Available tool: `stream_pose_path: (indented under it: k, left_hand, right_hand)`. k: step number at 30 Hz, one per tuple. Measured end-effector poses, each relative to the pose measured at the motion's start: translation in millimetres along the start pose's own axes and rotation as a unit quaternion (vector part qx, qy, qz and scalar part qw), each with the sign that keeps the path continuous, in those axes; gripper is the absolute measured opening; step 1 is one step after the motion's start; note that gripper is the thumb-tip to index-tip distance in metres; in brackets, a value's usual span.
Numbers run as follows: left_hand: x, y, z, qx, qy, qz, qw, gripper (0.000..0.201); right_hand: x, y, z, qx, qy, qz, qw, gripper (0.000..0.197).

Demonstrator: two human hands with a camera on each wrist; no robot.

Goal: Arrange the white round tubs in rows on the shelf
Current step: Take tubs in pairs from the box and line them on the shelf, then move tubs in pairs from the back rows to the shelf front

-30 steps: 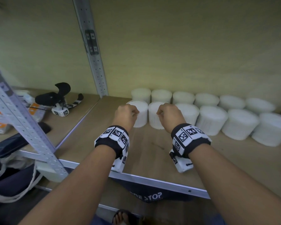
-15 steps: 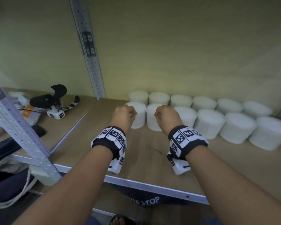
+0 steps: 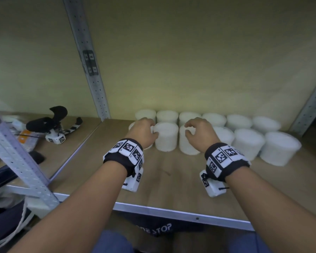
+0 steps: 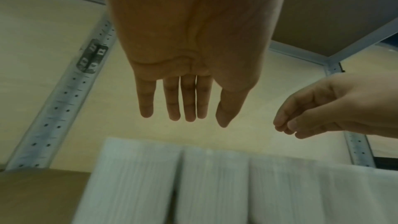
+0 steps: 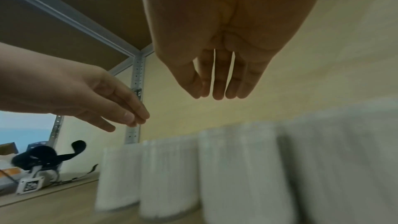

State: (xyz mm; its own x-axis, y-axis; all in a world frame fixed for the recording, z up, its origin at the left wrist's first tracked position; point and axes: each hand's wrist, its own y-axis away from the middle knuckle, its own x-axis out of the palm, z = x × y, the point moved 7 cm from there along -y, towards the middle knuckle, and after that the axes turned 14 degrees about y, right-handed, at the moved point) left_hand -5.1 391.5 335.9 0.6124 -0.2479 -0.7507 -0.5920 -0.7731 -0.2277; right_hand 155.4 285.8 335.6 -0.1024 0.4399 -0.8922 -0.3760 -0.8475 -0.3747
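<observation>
White round tubs [image 3: 166,139] standing upright in two rows along the back of the wooden shelf [image 3: 171,181], six against the wall, the front row close before them. Left hand [image 3: 142,132] above the leftmost front tubs, fingers [image 4: 188,101] straight and relaxed, holding nothing. Right hand [image 3: 201,134] over the third front tub, fingers [image 5: 218,81] extended, likewise grasping nothing. Beyond the perforated metal upright [image 3: 91,70], on the neighbouring board to the left, a black-and-white device [image 3: 52,125].
</observation>
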Motion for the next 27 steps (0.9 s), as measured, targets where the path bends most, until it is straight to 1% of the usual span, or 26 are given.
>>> stream_pose_path:
  k: [5, 9, 14, 18, 22, 27]
  left_hand:
    - [27.3, -4.2, -52.6, 0.042, 0.028, 0.024, 0.998, 0.041]
    - [60.8, -12.4, -98.8, 0.071, 0.035, 0.061, 0.995, 0.045]
    - [105.8, -20.5, -158.4, 0.108, 0.057, 0.095, 0.988, 0.044]
    - [149.9, -22.0, -195.0, 0.126, 0.06, 0.131, 0.982, 0.045]
    - [191.6, -23.4, -214.7, 0.118, 0.04, 0.164, 0.979, 0.048]
    - [219.2, -36.8, -223.2, 0.096, 0.015, 0.162, 0.982, 0.051]
  right_hand:
    - [-36.6, 9.6, -61.3, 0.043, 0.035, -0.003, 0.998, 0.026]
    - [-60.4, 26.8, -113.5, 0.08, 0.065, 0.034, 0.994, 0.028]
    - [-112.5, 51.3, -180.0, 0.117, 0.111, 0.068, 0.985, 0.025]
    - [-144.7, 70.3, -229.5, 0.167, 0.132, 0.074, 0.974, 0.026]
    - [-142.3, 87.3, -260.8, 0.21, 0.124, 0.092, 0.965, 0.03]
    - [-114.1, 89.8, -277.9, 0.222, 0.107, 0.107, 0.963, 0.039]
